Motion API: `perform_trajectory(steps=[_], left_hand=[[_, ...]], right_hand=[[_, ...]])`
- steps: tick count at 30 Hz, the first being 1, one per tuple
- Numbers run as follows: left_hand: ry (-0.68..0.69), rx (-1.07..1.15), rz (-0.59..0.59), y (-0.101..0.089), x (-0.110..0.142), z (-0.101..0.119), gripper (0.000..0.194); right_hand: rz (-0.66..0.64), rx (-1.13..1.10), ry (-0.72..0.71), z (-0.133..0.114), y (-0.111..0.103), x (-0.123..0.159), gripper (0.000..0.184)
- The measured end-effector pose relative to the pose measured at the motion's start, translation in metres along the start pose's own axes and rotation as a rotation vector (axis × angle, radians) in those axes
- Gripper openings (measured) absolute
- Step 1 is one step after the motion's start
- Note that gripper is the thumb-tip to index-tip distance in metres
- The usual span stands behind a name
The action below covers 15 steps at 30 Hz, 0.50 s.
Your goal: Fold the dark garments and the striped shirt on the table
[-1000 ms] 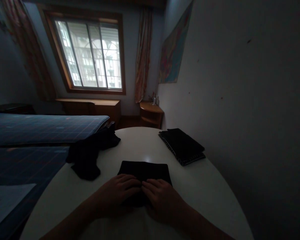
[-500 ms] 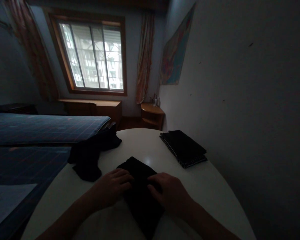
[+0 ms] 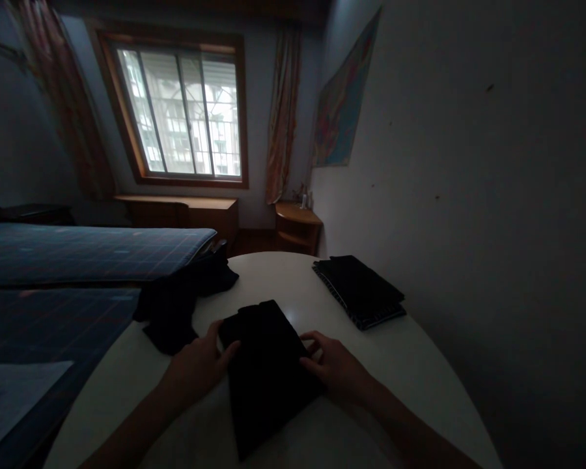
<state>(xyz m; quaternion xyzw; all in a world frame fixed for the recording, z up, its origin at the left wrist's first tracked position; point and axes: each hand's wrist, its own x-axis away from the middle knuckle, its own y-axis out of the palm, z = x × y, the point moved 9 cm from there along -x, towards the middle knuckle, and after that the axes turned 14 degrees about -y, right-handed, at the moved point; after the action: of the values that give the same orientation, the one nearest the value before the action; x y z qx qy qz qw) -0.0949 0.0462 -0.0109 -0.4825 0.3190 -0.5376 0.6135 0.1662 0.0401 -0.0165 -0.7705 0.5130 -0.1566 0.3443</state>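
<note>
Out swing our left hand (image 3: pixel 200 361) and right hand (image 3: pixel 336 365), wider apart now, as the folded black cloth (image 3: pixel 268 378) turns on the white counter (image 3: pixel 268 270)! It lies near, between us: left thumb over its left edge, right fingers curled beside its right. Pinching? We can't tell. Dark garment (image 3: pixel 173 319) left, folded stack (image 3: pixel 361 286) far right.
</note>
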Motion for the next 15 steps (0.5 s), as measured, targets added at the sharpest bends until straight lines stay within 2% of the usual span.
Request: perform_trajectory(steps=[3, 7, 12, 15], left_hand=[[0.102, 0.141, -0.020, 0.010, 0.007, 0.013, 0.070], [0.249, 0.336, 0.019, 0.019, 0.010, 0.025, 0.069], [0.261, 0.515, 0.035, 0.035, -0.006, 0.019, 0.067], [0.236, 0.626, -0.010, 0.038, -0.017, 0.019, 0.066]], right_hand=[[-0.056, -0.022, 0.046, 0.009, 0.003, 0.004, 0.052], [-0.112, -0.030, 0.109, 0.014, 0.008, 0.009, 0.046], [-0.030, 0.102, 0.122, 0.004, 0.005, 0.004, 0.040], [-0.020, 0.210, 0.132, 0.005, 0.007, -0.001, 0.035]])
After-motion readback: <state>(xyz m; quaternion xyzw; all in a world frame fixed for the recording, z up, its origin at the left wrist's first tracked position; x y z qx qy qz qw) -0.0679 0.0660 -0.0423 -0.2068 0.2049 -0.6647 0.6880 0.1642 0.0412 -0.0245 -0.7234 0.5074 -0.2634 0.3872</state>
